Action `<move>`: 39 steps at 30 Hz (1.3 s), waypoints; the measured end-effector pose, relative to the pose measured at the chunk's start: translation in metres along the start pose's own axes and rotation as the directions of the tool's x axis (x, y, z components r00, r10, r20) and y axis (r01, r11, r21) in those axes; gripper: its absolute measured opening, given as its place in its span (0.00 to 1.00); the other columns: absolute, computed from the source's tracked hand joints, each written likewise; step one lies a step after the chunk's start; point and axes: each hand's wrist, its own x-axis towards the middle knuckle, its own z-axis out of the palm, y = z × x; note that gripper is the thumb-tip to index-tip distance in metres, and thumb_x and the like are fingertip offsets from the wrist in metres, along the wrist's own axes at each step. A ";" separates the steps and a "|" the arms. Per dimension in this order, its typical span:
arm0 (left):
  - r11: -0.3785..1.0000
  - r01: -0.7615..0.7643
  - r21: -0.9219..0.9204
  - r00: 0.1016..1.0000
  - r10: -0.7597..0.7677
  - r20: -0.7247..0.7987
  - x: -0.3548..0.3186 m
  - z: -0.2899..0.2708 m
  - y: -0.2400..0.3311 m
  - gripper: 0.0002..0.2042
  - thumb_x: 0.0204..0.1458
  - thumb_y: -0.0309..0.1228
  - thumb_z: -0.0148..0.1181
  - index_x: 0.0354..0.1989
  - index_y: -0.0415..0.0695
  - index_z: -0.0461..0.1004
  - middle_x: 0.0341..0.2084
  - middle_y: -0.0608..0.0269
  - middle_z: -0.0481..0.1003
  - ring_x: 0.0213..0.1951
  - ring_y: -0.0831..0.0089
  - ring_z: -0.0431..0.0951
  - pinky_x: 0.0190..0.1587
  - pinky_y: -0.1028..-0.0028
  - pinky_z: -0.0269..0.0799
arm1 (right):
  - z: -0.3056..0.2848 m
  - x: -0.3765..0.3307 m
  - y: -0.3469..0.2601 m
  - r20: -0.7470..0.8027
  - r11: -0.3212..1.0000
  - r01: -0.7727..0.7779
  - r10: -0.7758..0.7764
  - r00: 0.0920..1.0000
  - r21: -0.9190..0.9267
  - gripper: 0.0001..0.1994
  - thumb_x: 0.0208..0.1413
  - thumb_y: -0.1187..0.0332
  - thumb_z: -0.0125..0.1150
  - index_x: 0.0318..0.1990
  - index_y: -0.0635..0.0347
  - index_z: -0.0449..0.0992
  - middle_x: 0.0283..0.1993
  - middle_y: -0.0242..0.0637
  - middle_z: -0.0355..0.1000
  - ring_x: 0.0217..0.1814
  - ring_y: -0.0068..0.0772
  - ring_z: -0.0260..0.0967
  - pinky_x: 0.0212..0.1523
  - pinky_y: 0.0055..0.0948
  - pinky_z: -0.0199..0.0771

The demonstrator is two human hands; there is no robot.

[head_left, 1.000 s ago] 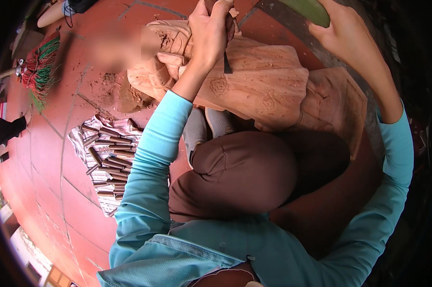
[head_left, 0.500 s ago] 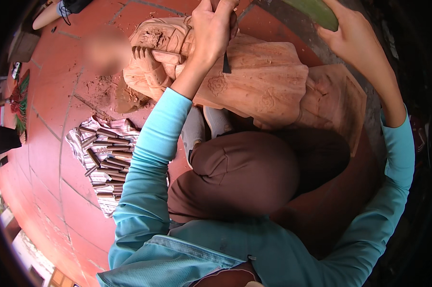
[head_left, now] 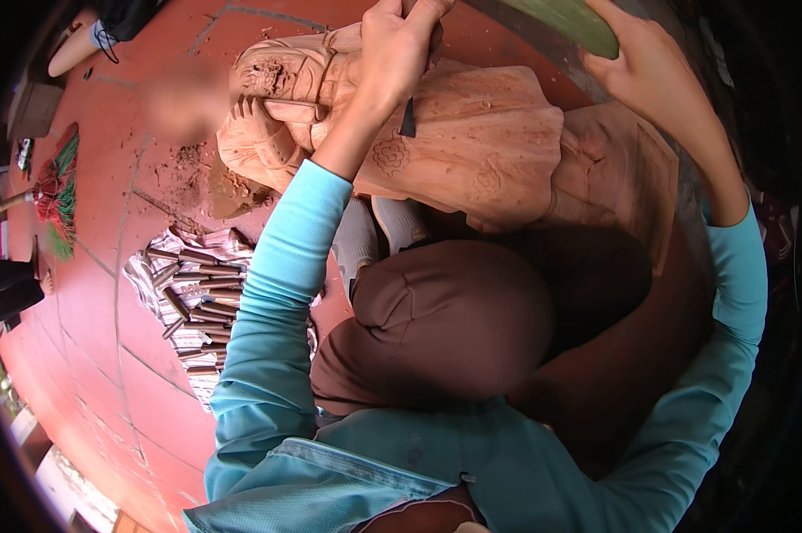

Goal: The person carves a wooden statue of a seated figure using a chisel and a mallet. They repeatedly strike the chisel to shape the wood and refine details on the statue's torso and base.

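Observation:
A carved wooden statue [head_left: 472, 133] of a robed figure lies on its side across the floor in front of my knees. My left hand [head_left: 396, 44] is closed above the statue's middle, around a chisel whose dark flat blade [head_left: 408, 120] points down at the robe. The chisel's upper end and some of the fingers are cut off by the top edge. Up at the right, my right hand [head_left: 641, 67] grips the end of a smooth green club-like mallet [head_left: 570, 22]. The mallet's far end is out of view.
To my left, several brown-handled tools [head_left: 210, 311] lie on a striped cloth [head_left: 156, 266]. Wood chips [head_left: 187, 169] are scattered on the red tiled floor [head_left: 90, 355]. A red and green broom [head_left: 56, 195] is at the far left. Parts of other people [head_left: 10, 289] show near the left edge.
Both hands hold the same tools. The view has shifted slightly, and more of the broom shows at the left. My left hand and the mallet are only slightly displaced in the picture.

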 end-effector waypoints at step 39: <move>0.915 -0.307 -0.260 0.952 0.299 -0.072 -0.020 -0.029 0.007 0.09 0.60 0.33 0.53 0.37 0.38 0.67 0.12 0.63 0.61 0.09 0.77 0.60 0.12 0.77 0.56 | 0.032 -0.070 0.031 -0.126 0.895 0.034 0.025 0.992 0.445 0.36 0.47 0.84 0.61 0.66 0.50 0.62 0.63 0.37 0.68 0.59 0.36 0.71 0.56 0.30 0.69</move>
